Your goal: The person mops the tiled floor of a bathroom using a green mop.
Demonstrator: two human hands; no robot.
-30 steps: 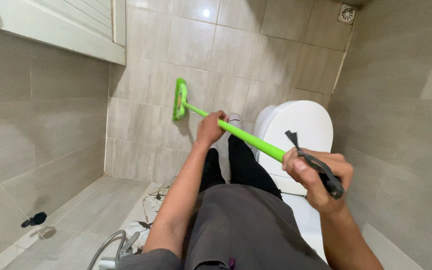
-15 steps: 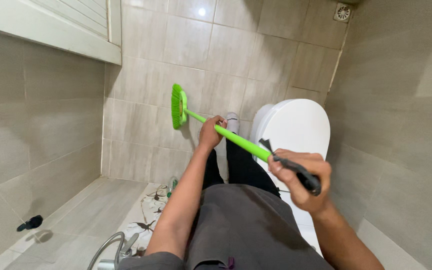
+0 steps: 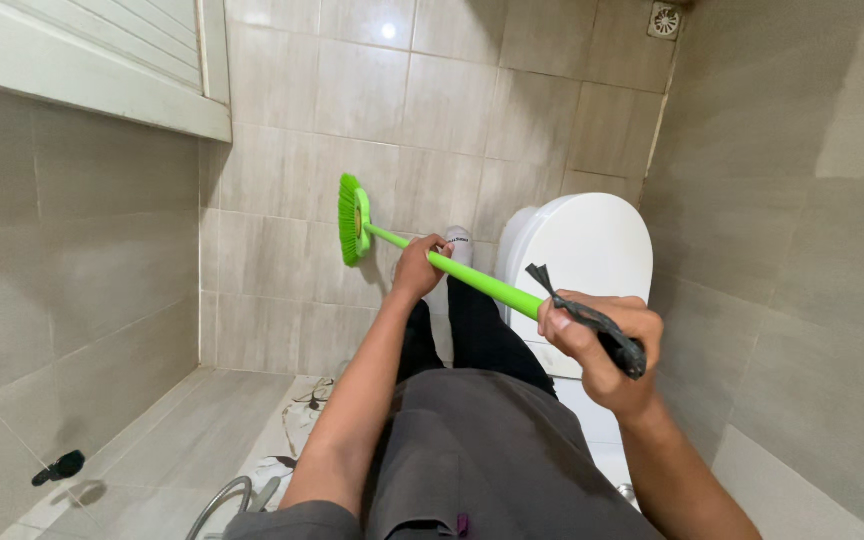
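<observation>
Beige tiled floor (image 3: 282,110); left hand (image 3: 420,265) and right hand (image 3: 597,335) both grip the light, stiff green brush (image 3: 432,258), best held mid-handle and at its taped end.

Glossy green plastic brush (image 3: 422,258) with stiff bristles; smooth white toilet lid (image 3: 582,250); matt beige floor tiles (image 3: 372,90), faintly shiny.

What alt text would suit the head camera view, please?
A person holds a green brush against a beige tiled wall, left hand mid-handle, right hand at the black end. A closed white toilet stands beside them.
</observation>
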